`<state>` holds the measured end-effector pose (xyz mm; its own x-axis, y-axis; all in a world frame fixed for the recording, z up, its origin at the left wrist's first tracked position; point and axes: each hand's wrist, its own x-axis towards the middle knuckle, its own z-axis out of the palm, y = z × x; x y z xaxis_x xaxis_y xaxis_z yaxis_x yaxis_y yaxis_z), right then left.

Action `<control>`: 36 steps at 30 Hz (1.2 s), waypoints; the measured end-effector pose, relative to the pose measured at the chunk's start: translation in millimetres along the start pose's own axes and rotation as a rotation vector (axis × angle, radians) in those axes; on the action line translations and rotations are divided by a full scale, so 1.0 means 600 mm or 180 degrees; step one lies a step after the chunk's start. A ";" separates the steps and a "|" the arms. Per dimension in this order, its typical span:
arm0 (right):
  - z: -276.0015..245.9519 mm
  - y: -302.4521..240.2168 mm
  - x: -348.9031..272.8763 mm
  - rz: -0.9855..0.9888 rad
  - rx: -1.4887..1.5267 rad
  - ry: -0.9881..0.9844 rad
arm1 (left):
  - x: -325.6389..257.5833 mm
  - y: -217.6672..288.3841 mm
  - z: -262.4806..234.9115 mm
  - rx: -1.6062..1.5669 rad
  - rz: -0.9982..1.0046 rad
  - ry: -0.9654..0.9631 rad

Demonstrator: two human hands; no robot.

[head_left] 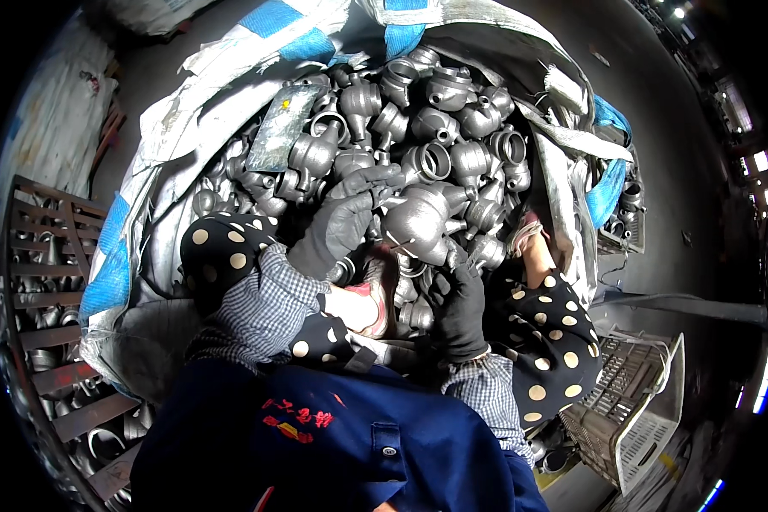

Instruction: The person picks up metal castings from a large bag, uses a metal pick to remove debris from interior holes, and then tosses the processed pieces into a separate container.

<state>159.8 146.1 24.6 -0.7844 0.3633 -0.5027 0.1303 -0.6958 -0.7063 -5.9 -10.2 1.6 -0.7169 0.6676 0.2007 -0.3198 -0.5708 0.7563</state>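
Observation:
Between my hands is a rounded grey metal casting (418,224), bulb-shaped with a short neck. My left hand (337,226), in a dark grey glove, curls its fingers and thumb against the casting's upper left side. From below, my right hand (459,311), also gloved, grips the casting's lower end, its fingertips partly hidden. Many similar castings (360,98) lie heaped under and beyond it in a large white woven sack (175,128) with blue straps. On the heap at the left rests a flat greyish sheet (283,128) with a yellow spot.
My legs in dotted trousers stand on both sides of the heap, a shoe (379,294) among the castings. At left is a rusty metal crate (47,299) of parts. A pale plastic basket (631,410) tilts at lower right; another basket (627,230) holds parts beyond the sack.

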 end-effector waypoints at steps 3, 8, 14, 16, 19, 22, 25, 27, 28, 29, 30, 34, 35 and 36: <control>0.001 -0.003 -0.005 0.0108 -0.0159 0.0006 | 0.000 0.002 0.003 -0.0179 -0.0205 0.0090; -0.082 0.042 0.041 0.0288 0.0447 -0.0956 | 0.006 0.008 0.013 -0.0236 0.0055 -0.0202; 0.014 -0.006 -0.009 0.0100 0.0055 -0.0257 | 0.007 0.004 -0.004 -0.0028 -0.0089 0.0245; 0.019 -0.012 -0.013 0.0060 -0.0003 -0.0473 | 0.007 0.005 -0.008 0.0138 0.0092 0.0293; 0.017 -0.017 -0.012 0.0090 -0.0076 -0.0671 | 0.006 0.010 -0.008 0.0446 0.0192 0.0351; 0.010 -0.007 -0.006 0.0086 -0.0219 -0.0431 | 0.004 0.017 -0.005 0.0466 0.0043 0.0553; 0.011 0.000 -0.004 0.0065 -0.0259 -0.0136 | 0.005 0.008 -0.013 0.0926 0.0125 0.0690; 0.012 0.003 -0.002 0.0094 -0.0321 -0.0088 | 0.008 0.005 -0.015 0.0877 0.0128 0.0829; 0.013 0.005 -0.002 0.0116 -0.0352 -0.0069 | 0.009 0.004 -0.016 0.0857 0.0130 0.0907; 0.007 0.007 -0.001 0.0137 -0.0458 -0.0125 | 0.010 0.005 -0.017 0.0981 0.0114 0.0985; -0.002 0.008 0.002 0.0158 -0.0565 -0.0182 | 0.008 0.006 -0.018 0.1098 0.0064 0.1034; 0.000 0.006 0.002 0.0067 -0.0823 -0.0392 | 0.014 0.000 -0.027 0.1374 0.0196 0.1024; 0.004 0.006 0.002 -0.0029 -0.0890 -0.0397 | 0.014 -0.001 -0.029 0.1241 0.0113 0.1036; 0.009 0.006 0.002 -0.0126 -0.0958 -0.0401 | 0.014 -0.003 -0.031 0.1108 0.0030 0.1046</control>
<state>156.2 140.9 23.9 -0.8588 0.2938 -0.4196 0.2569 -0.4616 -0.8491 -22.6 -12.6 -9.5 -0.8947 0.4446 0.0433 -0.1261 -0.3444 0.9303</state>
